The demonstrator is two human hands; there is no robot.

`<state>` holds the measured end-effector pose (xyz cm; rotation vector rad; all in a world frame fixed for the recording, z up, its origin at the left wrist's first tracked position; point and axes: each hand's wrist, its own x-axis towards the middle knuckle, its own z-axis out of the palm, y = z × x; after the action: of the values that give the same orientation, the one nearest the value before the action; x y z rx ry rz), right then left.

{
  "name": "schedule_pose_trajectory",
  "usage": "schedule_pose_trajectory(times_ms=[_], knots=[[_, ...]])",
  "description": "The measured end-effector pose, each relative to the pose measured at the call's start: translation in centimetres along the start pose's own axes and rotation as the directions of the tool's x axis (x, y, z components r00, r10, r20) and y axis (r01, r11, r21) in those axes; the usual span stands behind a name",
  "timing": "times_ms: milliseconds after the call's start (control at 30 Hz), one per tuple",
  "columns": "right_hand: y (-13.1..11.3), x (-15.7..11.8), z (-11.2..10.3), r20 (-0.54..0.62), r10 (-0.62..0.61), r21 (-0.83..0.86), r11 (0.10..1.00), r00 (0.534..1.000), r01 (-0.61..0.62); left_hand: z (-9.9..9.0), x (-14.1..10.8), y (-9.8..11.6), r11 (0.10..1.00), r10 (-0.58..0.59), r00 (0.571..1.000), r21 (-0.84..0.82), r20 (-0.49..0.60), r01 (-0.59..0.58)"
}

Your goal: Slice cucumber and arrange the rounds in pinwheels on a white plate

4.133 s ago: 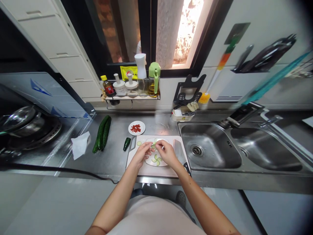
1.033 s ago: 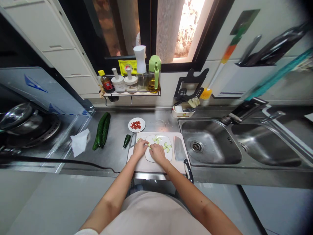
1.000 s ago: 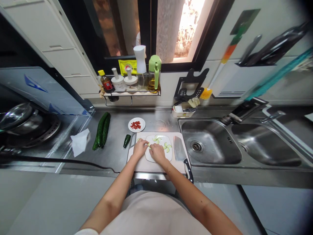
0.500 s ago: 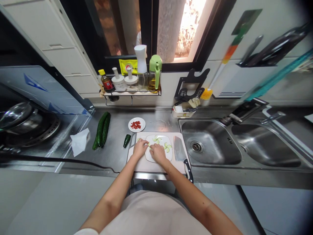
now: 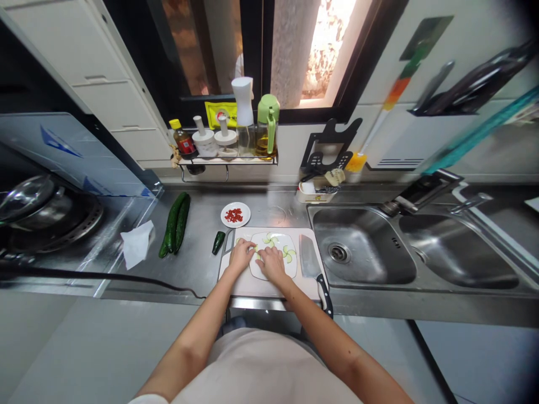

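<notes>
My left hand reaches over the left rim of a white square plate, its fingertips pinched at a pale green cucumber slice. Beside it, my right hand has curled fingers at the same spot, touching the slices there; fine detail is too small to tell. Thin curved cucumber slices form pinwheel shapes on the plate's right side and far side. Under the plate is a light cutting board. A cleaver lies on the board's right, its black handle over the near edge.
Left of the board are a cucumber stub, two whole cucumbers and a white paper. A small plate of red bits stands behind. To the right is a double sink; a condiment rack hangs at the back.
My right hand's fingers have shifted very slightly over the slices on the plate. Both hands stay at the plate's left side, and everything else is where it was.
</notes>
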<state>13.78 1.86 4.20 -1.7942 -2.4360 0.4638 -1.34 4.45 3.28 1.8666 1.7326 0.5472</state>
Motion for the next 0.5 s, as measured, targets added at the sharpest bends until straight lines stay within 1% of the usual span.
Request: schedule_pose_trajectory(times_ms=[500], knots=[[-0.43, 0.24, 0.12, -0.019, 0.011, 0.002, 1.0, 1.0, -0.011, 0.31, 0.1, -0.28, 1.0, 0.001, 1.0, 0.005, -0.003, -0.001]])
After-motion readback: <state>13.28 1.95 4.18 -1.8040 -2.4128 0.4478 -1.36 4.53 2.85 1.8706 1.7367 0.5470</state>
